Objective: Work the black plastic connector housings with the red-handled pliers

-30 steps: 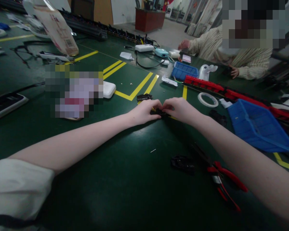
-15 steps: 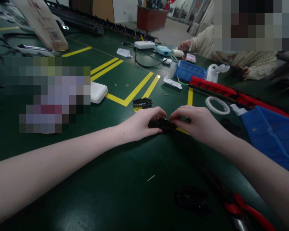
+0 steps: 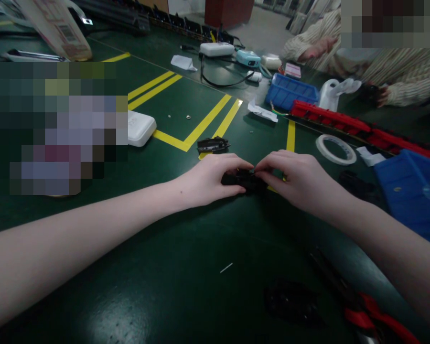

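Note:
A small black plastic part (image 3: 241, 180) lies between my hands on the green table (image 3: 165, 248). My left hand (image 3: 218, 177) grips its left end between thumb and fingers. At its right end, the fingertips of my right hand (image 3: 290, 172) are pinched together against the part; whether they hold some tiny piece I cannot make out. Just beyond my left hand sits a similar black part (image 3: 213, 145), its inside showing. Nearer to me lies another black part (image 3: 292, 301), dark and hard to make out, beside red-handled pliers (image 3: 374, 315).
Right of my hands are a roll of tape (image 3: 336, 149), a blue bin (image 3: 412, 191) and a long red strip (image 3: 365, 126). A white box (image 3: 141, 129) stands at left. Across the table, a person's sleeve (image 3: 412, 81) and hands show near a blue tray (image 3: 292, 91).
The view has tilted down slightly, so the far things sit higher. Both hands stay on the black part, my right fingertips still at its right end. The other person's hand has lifted off the table.

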Available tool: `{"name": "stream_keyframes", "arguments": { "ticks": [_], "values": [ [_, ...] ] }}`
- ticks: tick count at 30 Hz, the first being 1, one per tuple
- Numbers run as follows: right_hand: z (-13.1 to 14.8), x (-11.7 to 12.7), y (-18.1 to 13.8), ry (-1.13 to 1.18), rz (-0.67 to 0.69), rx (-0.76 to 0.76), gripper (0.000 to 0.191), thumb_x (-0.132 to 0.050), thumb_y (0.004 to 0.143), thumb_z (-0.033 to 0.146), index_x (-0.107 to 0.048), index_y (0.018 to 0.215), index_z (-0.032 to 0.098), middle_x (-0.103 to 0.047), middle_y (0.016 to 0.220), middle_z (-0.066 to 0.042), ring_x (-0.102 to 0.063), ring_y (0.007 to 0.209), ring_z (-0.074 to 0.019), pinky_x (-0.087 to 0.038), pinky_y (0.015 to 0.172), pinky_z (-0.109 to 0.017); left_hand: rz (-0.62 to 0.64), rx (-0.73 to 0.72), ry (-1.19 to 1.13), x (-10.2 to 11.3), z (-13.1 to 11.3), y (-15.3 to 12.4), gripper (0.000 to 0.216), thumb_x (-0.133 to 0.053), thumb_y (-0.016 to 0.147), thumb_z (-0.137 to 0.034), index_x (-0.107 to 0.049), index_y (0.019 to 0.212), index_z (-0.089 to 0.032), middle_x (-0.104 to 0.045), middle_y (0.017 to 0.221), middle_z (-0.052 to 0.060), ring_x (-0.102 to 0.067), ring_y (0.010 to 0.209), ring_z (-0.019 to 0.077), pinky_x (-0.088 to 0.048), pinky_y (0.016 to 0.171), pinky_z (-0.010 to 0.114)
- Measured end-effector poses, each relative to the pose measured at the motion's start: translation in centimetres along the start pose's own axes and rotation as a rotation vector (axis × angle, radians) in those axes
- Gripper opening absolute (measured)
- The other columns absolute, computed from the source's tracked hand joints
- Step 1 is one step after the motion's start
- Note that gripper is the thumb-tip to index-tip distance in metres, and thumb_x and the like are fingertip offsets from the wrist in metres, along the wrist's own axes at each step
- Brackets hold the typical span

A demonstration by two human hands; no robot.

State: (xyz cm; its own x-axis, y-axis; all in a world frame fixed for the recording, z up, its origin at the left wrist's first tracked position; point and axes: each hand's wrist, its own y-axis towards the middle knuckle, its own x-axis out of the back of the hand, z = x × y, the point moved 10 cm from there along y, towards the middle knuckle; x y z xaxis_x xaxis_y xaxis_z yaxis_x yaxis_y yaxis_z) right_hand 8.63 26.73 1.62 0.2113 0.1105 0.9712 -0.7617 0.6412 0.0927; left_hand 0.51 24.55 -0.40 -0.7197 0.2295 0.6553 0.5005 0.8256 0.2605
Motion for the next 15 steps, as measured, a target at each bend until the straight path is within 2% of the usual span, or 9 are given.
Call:
{"name": "stream_keyframes", "arguments": {
  "ticks": [8,15],
  "values": [
    [0.8,-0.3,0.3,-0.076,0.02,0.05,0.017,-0.045,0.087,0.024,-0.061,0.082,0.019,-0.064,0.079,-0.007,-0.057,0.075,-0.0195,-0.045,0.065,-0.032,-0.011,0.001,-0.008,0.1,-0.1,0.1,0.039,-0.071,0.077,-0.018,-0.062,0.115,-0.019,-0.067,0.108,0.006,-0.064,0.094,0.0192,-0.053,0.081,0.032],
    [3.2,-0.9,0.8,-0.325,0.076,0.149,0.02,-0.043,0.087,0.018,-0.063,0.084,0.017,-0.064,0.079,-0.011,-0.054,0.076,-0.0223,-0.044,0.066,-0.035,-0.026,0.007,0.023,0.3,-0.1,0.2,0.033,-0.071,0.078,-0.018,-0.064,0.109,-0.016,-0.069,0.099,0.005,-0.064,0.087,0.0179,-0.052,0.075,0.03]
  ]
}}
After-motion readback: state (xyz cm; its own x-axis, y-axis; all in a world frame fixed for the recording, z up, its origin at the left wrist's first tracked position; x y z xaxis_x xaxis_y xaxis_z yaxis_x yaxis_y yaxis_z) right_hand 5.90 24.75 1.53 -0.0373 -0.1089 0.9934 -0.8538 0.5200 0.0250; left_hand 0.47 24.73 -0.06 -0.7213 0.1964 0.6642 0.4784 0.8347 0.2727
